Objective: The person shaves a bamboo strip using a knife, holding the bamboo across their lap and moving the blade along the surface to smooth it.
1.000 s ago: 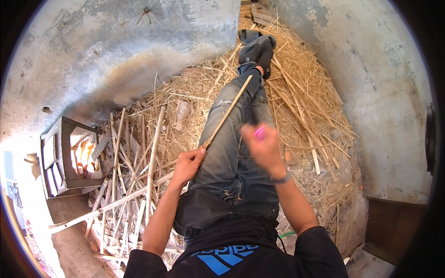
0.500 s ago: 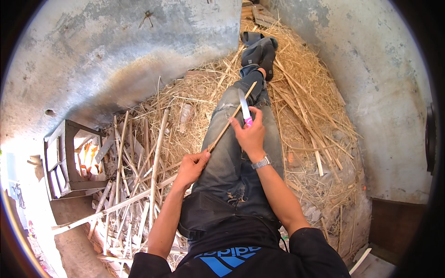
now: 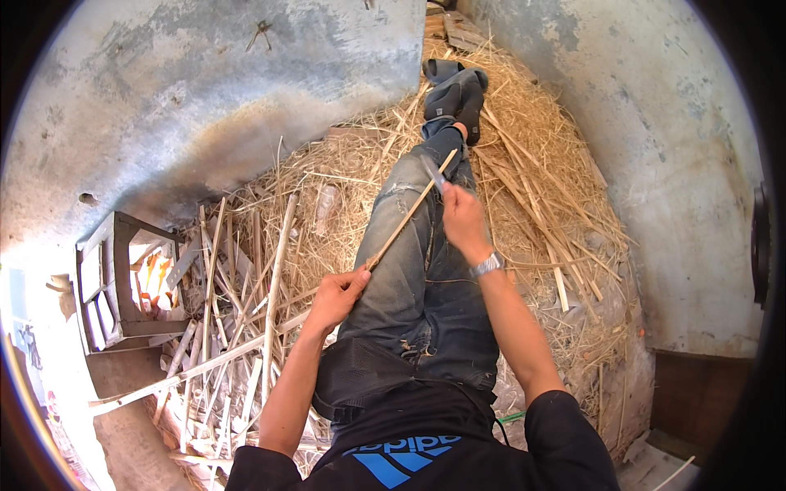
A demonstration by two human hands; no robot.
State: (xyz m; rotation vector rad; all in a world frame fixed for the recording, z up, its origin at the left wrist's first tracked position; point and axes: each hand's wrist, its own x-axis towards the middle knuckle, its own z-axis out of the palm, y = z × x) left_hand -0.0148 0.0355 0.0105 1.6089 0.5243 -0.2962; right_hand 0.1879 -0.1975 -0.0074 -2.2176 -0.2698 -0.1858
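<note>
My left hand (image 3: 338, 299) pinches the near end of a thin bamboo strip (image 3: 407, 214), which slants up and right across my outstretched legs (image 3: 389, 221). In my right hand (image 3: 464, 219) is a small knife (image 3: 432, 172), its handle covered by my closed fingers. The pale blade lies against or just over the strip near its far end; contact is too blurred to tell. A metal watch (image 3: 486, 263) circles my right wrist. Dark material covers my lap below the left hand.
Bamboo strips and sticks (image 3: 278, 282) pile up at the left beside a dark wooden frame (image 3: 131, 278). Straw shavings (image 3: 532, 139) spread around my legs, with more strips on the right. Grey walls (image 3: 655, 164) stand on both sides. Slippers (image 3: 442, 71) lie near my feet.
My right hand has moved forward and right along the strip with the knife, and its fingers have closed over the handle. My left hand stays where it was, still pinching the strip.
</note>
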